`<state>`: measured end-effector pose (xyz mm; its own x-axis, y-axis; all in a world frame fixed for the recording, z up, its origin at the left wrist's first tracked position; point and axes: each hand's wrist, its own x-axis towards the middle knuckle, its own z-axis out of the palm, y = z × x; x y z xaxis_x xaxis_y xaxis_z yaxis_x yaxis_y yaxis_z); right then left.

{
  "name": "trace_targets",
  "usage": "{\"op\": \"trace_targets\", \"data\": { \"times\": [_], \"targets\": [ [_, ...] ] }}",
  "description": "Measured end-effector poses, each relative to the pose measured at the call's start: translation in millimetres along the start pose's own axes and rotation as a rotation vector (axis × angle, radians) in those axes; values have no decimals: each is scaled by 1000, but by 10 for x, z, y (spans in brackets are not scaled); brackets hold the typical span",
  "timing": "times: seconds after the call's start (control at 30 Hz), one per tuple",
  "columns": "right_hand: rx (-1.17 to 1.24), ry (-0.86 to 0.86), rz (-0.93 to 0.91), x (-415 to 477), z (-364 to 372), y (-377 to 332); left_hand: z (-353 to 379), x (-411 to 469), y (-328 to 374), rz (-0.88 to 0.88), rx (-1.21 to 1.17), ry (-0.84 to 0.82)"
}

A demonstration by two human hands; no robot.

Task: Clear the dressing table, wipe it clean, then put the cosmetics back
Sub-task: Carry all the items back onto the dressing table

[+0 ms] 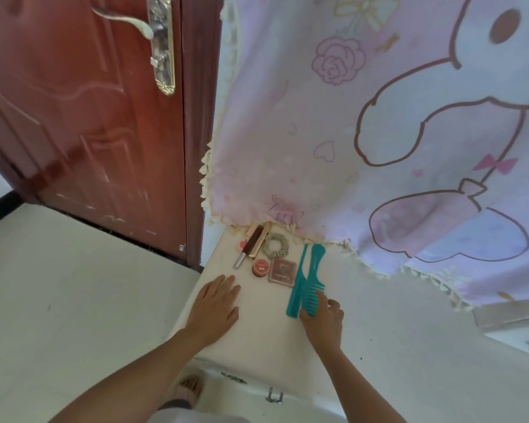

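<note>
Right hand (324, 322) pinches the wide-toothed teal plastic comb (313, 270) on the white dressing table (257, 340)
Left hand (216, 303) lies flat and open on the tabletop. The comb lies against a fine-toothed teal comb (298, 282), beside a square pink compact (282, 271), round red tin (260, 268), grey scrunchie (276, 245) and lipstick tubes (252, 244) along the back. Clearing or putting back, I cannot tell; lifting it should not drag its twin. A pink cartoon-print cloth (348, 132) hangs onto the back edge

Left hand (216, 303) flat, right hand (322, 320) fingers bent
</note>
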<state>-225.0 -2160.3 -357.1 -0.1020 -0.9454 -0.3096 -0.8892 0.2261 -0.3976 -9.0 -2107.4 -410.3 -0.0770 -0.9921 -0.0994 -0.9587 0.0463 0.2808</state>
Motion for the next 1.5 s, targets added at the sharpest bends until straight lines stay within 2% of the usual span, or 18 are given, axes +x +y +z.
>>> {"op": "trace_targets", "data": {
  "times": [0.17, 0.37, 0.5, 0.6, 0.73, 0.87, 0.97, 1.1, 1.27, 1.5],
  "targets": [
    [-54, 10, -104, -49, -154, -33, -153, 58, -34, -9, 5, -6],
    [-129, 56, -290, -100, -385, -361, -644, 53, -44, -49, 46, 234],
    [-126, 101, -493, -233, -412, -686, -1066, -175, -36, -165, 68, 384],
    [-148, 78, -710, -437, -278, -936, -1267, -604, -82, -304, -19, 484],
    [-241, -66, -994, -915, 23, -1148, -1214, -1505, -119, -539, -120, 628],
    [-282, -158, -1199, -1479, 199, -1279, -1122, -2408, -90, -781, -117, 637],
    [-299, -161, -1339, -1826, 219, -1431, -1196, -2888, -136, -909, -93, 690],
    [-254, -137, -1491, -2213, 137, -1676, -1452, -3282, -132, -1003, -74, 769],
    [-236, -70, -1647, -2676, -41, -2079, -1857, -3788, -75, -1023, -30, 871],
    [-230, 75, -1909, -3803, -199, -2680, -2400, -5178, 90, -1165, 147, 965]
  ]
}}
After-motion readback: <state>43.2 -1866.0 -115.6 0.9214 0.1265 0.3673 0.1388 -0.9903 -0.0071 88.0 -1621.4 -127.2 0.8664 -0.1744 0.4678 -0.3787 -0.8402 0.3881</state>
